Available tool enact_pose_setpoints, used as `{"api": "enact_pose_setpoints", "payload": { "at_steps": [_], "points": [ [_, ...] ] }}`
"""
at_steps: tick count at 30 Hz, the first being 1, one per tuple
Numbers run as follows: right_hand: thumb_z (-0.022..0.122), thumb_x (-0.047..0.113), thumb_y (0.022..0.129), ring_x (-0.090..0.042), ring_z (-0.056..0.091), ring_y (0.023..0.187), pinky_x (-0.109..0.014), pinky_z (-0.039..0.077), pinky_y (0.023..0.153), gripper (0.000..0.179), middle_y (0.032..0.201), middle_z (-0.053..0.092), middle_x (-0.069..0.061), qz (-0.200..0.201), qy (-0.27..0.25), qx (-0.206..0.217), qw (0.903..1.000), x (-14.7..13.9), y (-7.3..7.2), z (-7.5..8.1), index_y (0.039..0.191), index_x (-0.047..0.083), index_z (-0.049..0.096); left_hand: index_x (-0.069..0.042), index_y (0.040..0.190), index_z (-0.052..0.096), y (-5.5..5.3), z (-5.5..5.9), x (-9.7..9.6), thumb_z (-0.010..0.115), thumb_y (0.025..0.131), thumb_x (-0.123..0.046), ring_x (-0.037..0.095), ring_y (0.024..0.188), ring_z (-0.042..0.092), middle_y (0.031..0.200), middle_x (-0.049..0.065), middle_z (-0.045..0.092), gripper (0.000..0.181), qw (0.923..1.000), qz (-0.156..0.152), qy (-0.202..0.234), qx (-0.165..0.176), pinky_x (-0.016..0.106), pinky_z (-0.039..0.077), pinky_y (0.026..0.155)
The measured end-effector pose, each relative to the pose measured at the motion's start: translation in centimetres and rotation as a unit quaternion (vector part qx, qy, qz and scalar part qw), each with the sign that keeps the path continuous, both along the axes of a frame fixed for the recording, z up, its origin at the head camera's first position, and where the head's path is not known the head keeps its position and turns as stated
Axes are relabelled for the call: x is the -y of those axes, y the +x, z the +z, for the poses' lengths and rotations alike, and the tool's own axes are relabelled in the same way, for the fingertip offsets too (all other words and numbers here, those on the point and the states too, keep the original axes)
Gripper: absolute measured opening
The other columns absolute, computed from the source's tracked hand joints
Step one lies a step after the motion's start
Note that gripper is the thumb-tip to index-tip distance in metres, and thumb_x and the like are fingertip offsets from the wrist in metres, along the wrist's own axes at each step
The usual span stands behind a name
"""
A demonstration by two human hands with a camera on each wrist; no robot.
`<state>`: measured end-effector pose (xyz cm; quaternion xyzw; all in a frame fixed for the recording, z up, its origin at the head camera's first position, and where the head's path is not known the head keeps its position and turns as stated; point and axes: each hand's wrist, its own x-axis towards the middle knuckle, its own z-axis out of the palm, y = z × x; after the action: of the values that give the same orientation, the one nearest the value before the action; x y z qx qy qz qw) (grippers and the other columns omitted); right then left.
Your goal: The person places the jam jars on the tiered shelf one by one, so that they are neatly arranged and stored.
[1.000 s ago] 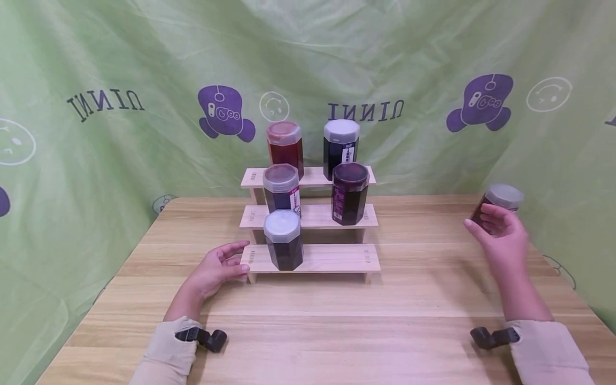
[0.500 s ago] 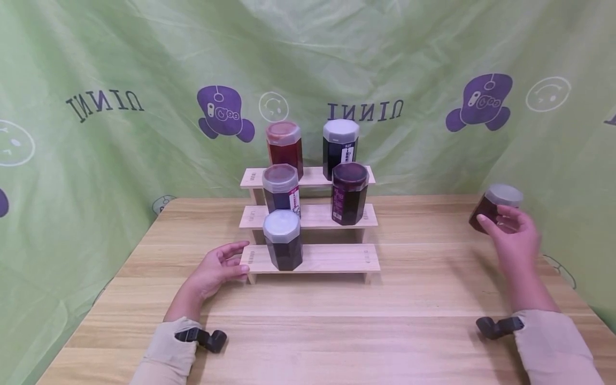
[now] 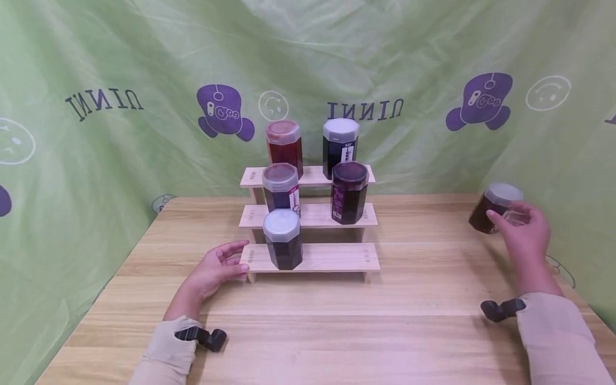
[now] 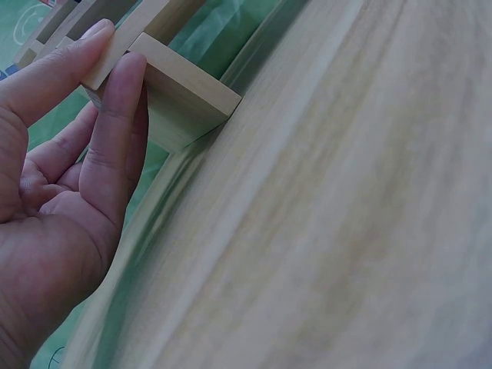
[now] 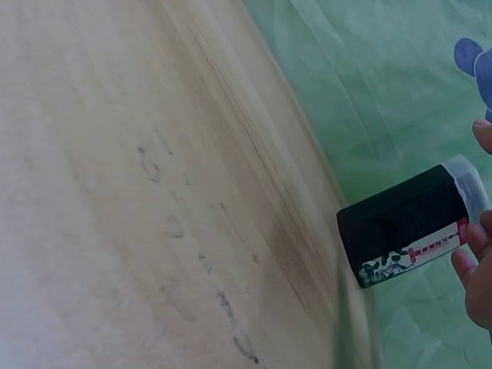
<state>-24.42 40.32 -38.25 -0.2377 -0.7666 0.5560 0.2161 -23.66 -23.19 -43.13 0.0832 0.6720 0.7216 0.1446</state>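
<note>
On the tabletop stands a wooden three-tier display riser [image 3: 337, 259]. My left hand [image 3: 210, 274] pinches the left end of its lowest tier, thumb and fingers at the board's corner [image 4: 123, 48]. At the far right is a dark jar [image 3: 483, 214] with a pale translucent lid. My right hand [image 3: 526, 235] is at the jar's right side, thumb in front of it in the head view. The right wrist view shows the jar [image 5: 407, 223] with a printed label, fingers [image 5: 465, 265] near the label and lid. Part of that hand is out of frame there.
Several lidded jars stand on the riser: a red jar [image 3: 285, 155] and a black jar [image 3: 340, 152] on top, a purple-labelled jar [image 3: 353, 200] and another jar [image 3: 279, 195] mid-tier, a dark jar [image 3: 286, 254] lowest. A green curtain [image 3: 414, 160] hangs behind the table [image 3: 337, 331].
My right hand has slid right, uncovering more of the far-right jar, which stays in nearly the same spot. The left hand and riser have not moved.
</note>
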Motion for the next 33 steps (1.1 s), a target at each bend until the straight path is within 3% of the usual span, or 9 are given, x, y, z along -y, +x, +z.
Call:
{"api": "enact_pose_setpoints", "payload": {
  "at_steps": [5, 11, 15, 21, 28, 33],
  "points": [
    [0.078, 0.042, 0.08, -0.005, 0.043, 0.114, -0.03, 0.037, 0.11, 0.079, 0.122, 0.045, 0.015, -0.018, 0.009, 0.019, 0.9996, -0.9, -0.8, 0.1, 0.146, 0.023, 0.038, 0.01, 0.146, 0.028, 0.0, -0.1, -0.1, 0.067, 0.081, 0.014, 0.021, 0.098, 0.066, 0.127, 0.013, 0.053, 0.076, 1.0, -0.004, 0.006, -0.002, 0.036, 0.061, 0.078],
    [0.076, 0.044, 0.082, -0.009, 0.037, 0.125, -0.029, 0.036, 0.107, 0.092, 0.154, 0.028, -0.002, -0.017, 0.026, 0.026, 0.9992, -1.5, -1.4, 0.3, 0.155, 0.026, 0.022, 0.009, 0.147, 0.029, -0.2, -0.2, -0.1, 0.067, 0.081, 0.014, 0.022, 0.097, 0.066, 0.128, 0.014, 0.053, 0.076, 1.0, -0.004, 0.008, -0.001, 0.037, 0.061, 0.077],
    [0.075, 0.044, 0.082, -0.013, 0.036, 0.127, -0.027, 0.038, 0.101, 0.095, 0.157, 0.022, -0.005, -0.014, 0.037, 0.029, 0.9988, -2.0, -1.8, 0.2, 0.156, 0.027, 0.018, 0.009, 0.147, 0.029, -0.2, -0.3, -0.1, 0.067, 0.081, 0.014, 0.022, 0.097, 0.066, 0.128, 0.014, 0.052, 0.076, 1.0, -0.002, 0.008, 0.001, 0.037, 0.061, 0.077],
    [0.075, 0.045, 0.081, -0.022, 0.027, 0.139, -0.035, 0.035, 0.111, 0.099, 0.16, 0.016, -0.003, -0.006, 0.025, 0.036, 0.999, -2.4, -2.5, -0.2, 0.157, 0.028, 0.012, 0.01, 0.147, 0.027, -0.1, -0.1, -0.1, 0.066, 0.081, 0.014, 0.022, 0.097, 0.066, 0.128, 0.012, 0.053, 0.076, 0.9999, -0.006, 0.011, -0.002, 0.036, 0.061, 0.077],
    [0.073, 0.041, 0.085, -0.03, 0.029, 0.137, -0.039, 0.032, 0.115, 0.101, 0.162, 0.011, -0.011, 0.046, 0.052, 0.031, 0.9971, -2.7, -3.0, -0.7, 0.158, 0.02, 0.006, 0.01, 0.147, 0.028, -0.1, -0.1, 0.0, 0.066, 0.081, 0.015, 0.021, 0.097, 0.067, 0.128, 0.011, 0.053, 0.076, 0.9999, -0.003, 0.011, -0.004, 0.035, 0.061, 0.076],
    [0.071, 0.035, 0.088, -0.034, 0.024, 0.141, -0.041, 0.025, 0.119, 0.099, 0.162, 0.007, -0.013, 0.058, 0.044, 0.019, 0.9972, -2.6, -3.0, -0.9, 0.157, 0.018, 0.003, 0.01, 0.147, 0.027, -0.1, -0.1, 0.1, 0.066, 0.081, 0.015, 0.021, 0.098, 0.066, 0.132, 0.016, 0.049, 0.076, 0.9999, -0.003, 0.01, -0.005, 0.034, 0.062, 0.076]
  ]
}}
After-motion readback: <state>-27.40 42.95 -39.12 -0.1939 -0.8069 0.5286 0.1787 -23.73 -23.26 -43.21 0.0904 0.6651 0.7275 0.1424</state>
